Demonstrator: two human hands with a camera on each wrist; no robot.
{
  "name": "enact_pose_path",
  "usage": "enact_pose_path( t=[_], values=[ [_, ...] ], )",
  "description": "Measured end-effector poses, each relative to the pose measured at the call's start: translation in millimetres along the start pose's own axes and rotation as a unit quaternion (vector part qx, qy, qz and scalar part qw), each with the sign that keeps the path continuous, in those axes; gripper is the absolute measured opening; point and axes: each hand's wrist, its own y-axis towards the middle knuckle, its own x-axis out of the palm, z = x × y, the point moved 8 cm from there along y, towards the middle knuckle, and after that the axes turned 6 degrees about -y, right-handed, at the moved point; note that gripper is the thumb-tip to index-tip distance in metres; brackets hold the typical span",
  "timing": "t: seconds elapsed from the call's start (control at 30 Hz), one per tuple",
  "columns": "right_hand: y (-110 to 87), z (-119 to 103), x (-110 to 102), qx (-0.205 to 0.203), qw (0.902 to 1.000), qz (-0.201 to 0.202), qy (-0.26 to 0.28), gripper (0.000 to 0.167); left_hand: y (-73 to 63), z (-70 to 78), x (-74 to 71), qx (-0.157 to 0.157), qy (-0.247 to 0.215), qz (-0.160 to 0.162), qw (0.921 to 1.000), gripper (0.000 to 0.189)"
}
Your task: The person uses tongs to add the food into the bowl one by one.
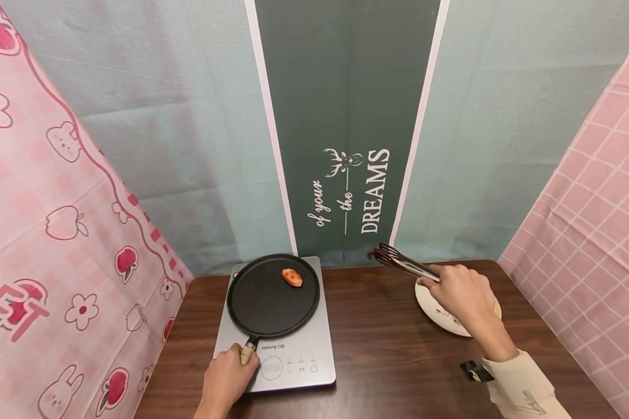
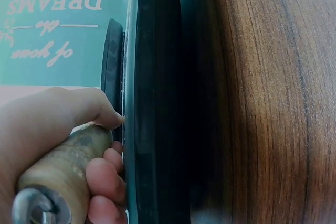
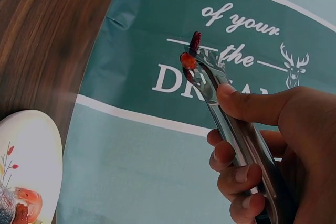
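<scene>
My left hand (image 1: 229,372) grips the wooden handle (image 2: 60,174) of a flat black frying pan (image 1: 264,308). An orange-red, spotted piece of food (image 1: 292,277) lies near the pan's far right edge. Metal tongs (image 3: 231,124) are held in my right hand (image 1: 463,294), fingers wrapped round both arms. Between the tong tips is a small dark red and orange piece of food (image 3: 189,60), raised in front of the backdrop. A white plate (image 1: 437,317) with a leaf print lies below my right hand, partly hidden by it. In the right wrist view, the plate holds a shrimp (image 3: 30,203).
The pan sits on a silver induction cooker (image 1: 320,349) with touch controls at the front. A brown wooden table (image 1: 377,343) carries everything. A green and blue printed cloth (image 1: 346,87) hangs behind, with pink cloths at the left and right.
</scene>
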Motion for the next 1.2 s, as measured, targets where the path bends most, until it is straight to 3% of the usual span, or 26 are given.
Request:
enact_pose_path(
  t=[0.67, 1.2],
  values=[
    [9.6, -18.5, 1.5, -0.003, 0.9999, -0.01, 0.001, 0.023, 0.5, 1.1, -0.3, 0.006, 0.002, 0.003, 1.0, 0.03],
    [14.7, -34.0, 3.1, -0.023, 0.9997, 0.007, 0.001, 0.024, 0.8, -1.2, 2.5, 0.008, 0.001, 0.004, 1.0, 0.03]
  ],
)
